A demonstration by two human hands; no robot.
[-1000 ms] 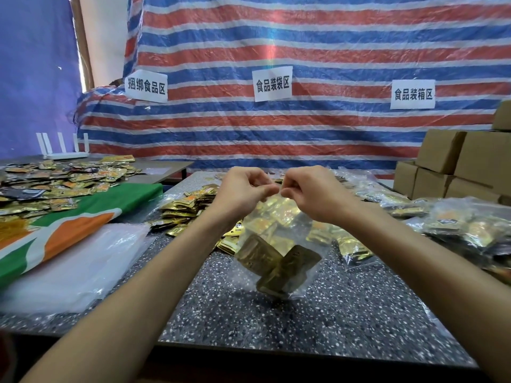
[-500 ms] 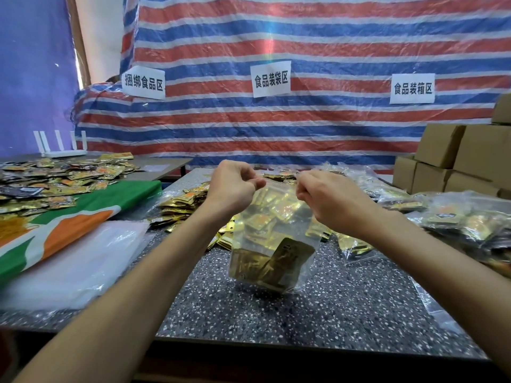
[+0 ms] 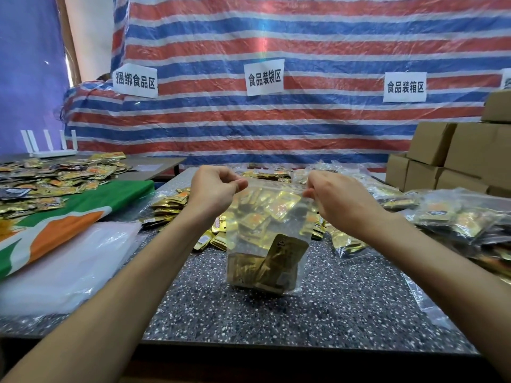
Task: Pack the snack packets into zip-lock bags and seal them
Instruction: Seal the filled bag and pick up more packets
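A clear zip-lock bag (image 3: 265,225) hangs upright over the speckled table (image 3: 304,308), its bottom close to the surface. Gold snack packets (image 3: 269,264) lie in its lower part. My left hand (image 3: 214,189) pinches the bag's top left corner. My right hand (image 3: 336,199) pinches the top right corner, and the zip strip (image 3: 276,186) is stretched flat between them. Loose gold packets (image 3: 171,203) are piled on the table behind the bag.
Filled zip-lock bags (image 3: 453,217) lie at the right, with cardboard boxes (image 3: 453,158) stacked behind them. A stack of empty clear bags (image 3: 69,261) and a green, orange and white cloth (image 3: 63,219) lie at the left. More packets (image 3: 55,175) cover a far-left table.
My hands have moved apart along the bag's top, from touching each other to opposite corners. The zip strip is now drawn straight and the bag hangs upright.
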